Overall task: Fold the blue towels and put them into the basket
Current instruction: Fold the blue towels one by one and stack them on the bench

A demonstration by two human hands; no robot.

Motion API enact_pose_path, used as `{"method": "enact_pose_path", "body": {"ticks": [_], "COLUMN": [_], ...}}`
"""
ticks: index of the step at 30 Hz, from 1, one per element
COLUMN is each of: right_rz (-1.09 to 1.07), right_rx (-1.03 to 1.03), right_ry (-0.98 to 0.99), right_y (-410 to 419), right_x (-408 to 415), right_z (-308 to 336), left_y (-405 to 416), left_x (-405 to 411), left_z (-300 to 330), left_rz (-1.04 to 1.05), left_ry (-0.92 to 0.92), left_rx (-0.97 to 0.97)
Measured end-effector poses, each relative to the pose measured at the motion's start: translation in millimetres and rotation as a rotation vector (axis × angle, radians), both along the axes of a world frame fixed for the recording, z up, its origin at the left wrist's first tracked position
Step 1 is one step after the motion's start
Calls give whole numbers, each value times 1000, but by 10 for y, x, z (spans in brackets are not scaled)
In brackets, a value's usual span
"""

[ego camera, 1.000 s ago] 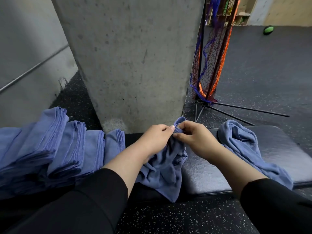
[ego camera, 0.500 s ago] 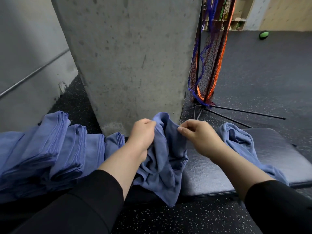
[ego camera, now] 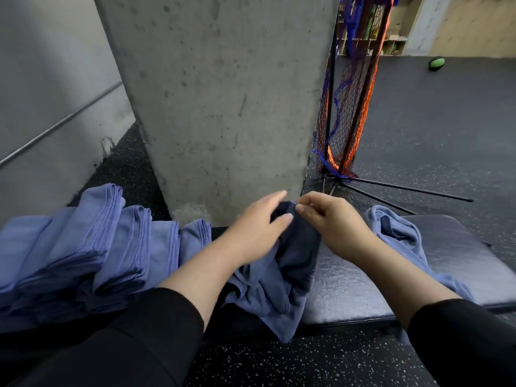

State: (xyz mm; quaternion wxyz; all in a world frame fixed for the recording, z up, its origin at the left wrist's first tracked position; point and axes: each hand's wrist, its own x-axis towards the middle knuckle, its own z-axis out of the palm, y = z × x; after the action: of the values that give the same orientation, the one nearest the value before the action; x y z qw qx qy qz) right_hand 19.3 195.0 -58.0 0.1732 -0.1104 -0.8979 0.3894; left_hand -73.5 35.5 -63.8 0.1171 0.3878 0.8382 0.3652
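A crumpled blue towel [ego camera: 279,286] hangs over the front edge of a dark padded bench [ego camera: 460,261]. My right hand [ego camera: 335,224] pinches the towel's raised top edge with curled fingers. My left hand [ego camera: 257,230] lies against the towel's left side with its fingers stretched out straight and its thumb touching the cloth. A second crumpled blue towel [ego camera: 396,236] lies on the bench to the right, partly behind my right forearm. Several folded blue towels [ego camera: 97,247] stand in a row at the left. No basket is in view.
A concrete pillar [ego camera: 223,107] rises just behind the bench. To its right stands a folded net [ego camera: 349,107] on a black stand whose legs spread over the floor. A green ball [ego camera: 436,63] lies far back on the dark rubber floor. A grey wall runs along the left.
My left hand has let go of the towel and spread its fingers. The towel's raised top has sunk lower and my two hands have come closer together.
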Motion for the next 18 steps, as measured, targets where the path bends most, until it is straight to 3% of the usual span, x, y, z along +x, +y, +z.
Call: {"method": "enact_pose_path", "body": {"ticks": [3,5,9,13,15,18], "right_rz": [7,-9,-6,23,-12,-9], "right_rx": [-32,-115,-300,-83,-93,-204], "right_ry": [-18,-24,-51,-260,-236,-130], "right_y": [-23,-28,24,198,255,227], "right_x": [2,9,79,154,162,143], "right_z": [33,42,49,10,-18,-17], "left_y": [10,2,33,-25,-95,-129], "left_x": [43,24,-19,-165,-268,-254], "left_z": [-33,-48,-34,64,40,17], "left_rz": [-145,-130,36,346,463,294], "left_ry": [-95,-143,2,3,9,-78], "left_rx": [32,103,166,192,133,137]}}
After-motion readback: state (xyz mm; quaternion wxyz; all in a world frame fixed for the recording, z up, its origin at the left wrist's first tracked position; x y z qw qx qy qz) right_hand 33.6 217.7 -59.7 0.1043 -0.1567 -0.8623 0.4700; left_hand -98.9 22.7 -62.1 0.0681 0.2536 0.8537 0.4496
